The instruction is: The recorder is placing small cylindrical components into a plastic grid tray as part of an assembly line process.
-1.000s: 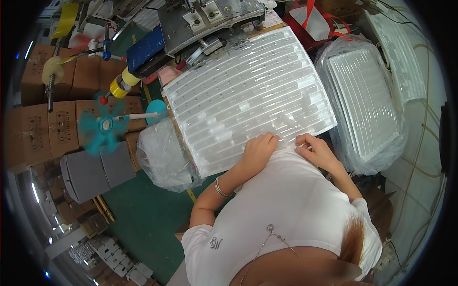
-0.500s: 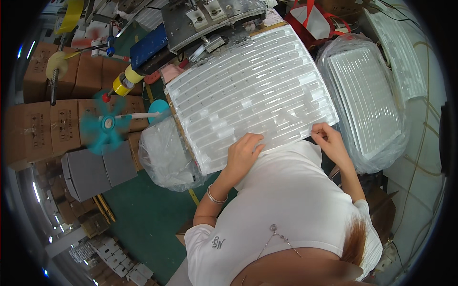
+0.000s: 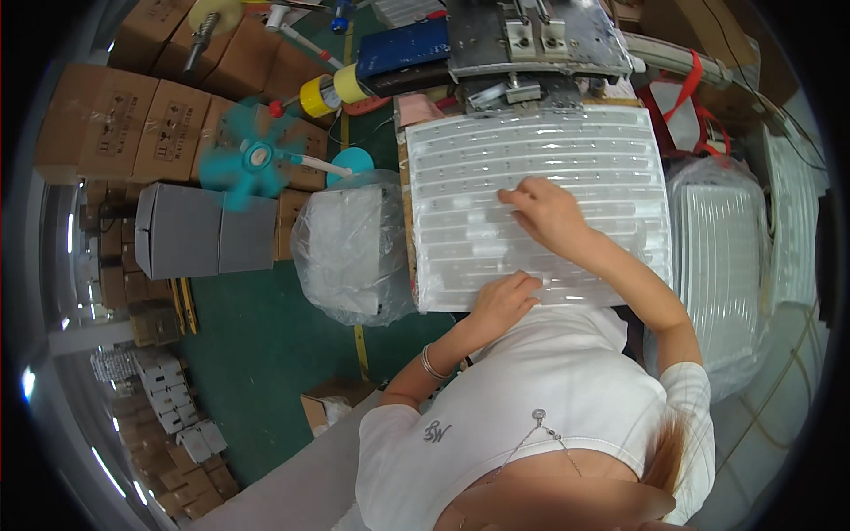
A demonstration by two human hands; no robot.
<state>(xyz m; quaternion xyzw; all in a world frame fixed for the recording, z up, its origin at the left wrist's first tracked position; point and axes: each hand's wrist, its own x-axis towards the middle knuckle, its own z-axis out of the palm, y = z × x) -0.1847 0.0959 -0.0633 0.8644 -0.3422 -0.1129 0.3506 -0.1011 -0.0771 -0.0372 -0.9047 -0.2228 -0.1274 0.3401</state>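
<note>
A large clear plastic tray (image 3: 460, 159) with long ribbed rows lies flat on the work surface in front of me. My right hand (image 3: 542, 211) reaches out over its middle, fingers spread and pressing on the rows. My left hand (image 3: 501, 299) rests flat on the tray's near edge, a thin bracelet on the wrist. Neither hand holds anything. My white shirt hides the tray's nearest strip.
A metal machine (image 3: 522, 40) stands just beyond the tray. Clear bags hold stacked trays at the left (image 3: 350, 248) and right (image 3: 722, 257). A teal fan (image 3: 252, 159), tape rolls (image 3: 332, 88) and cardboard boxes (image 3: 142, 115) fill the left side above green floor (image 3: 257, 354).
My right hand has moved from the tray's near right edge out to its middle. My left hand slid a little along the near edge. The view has shifted, bringing the tray closer.
</note>
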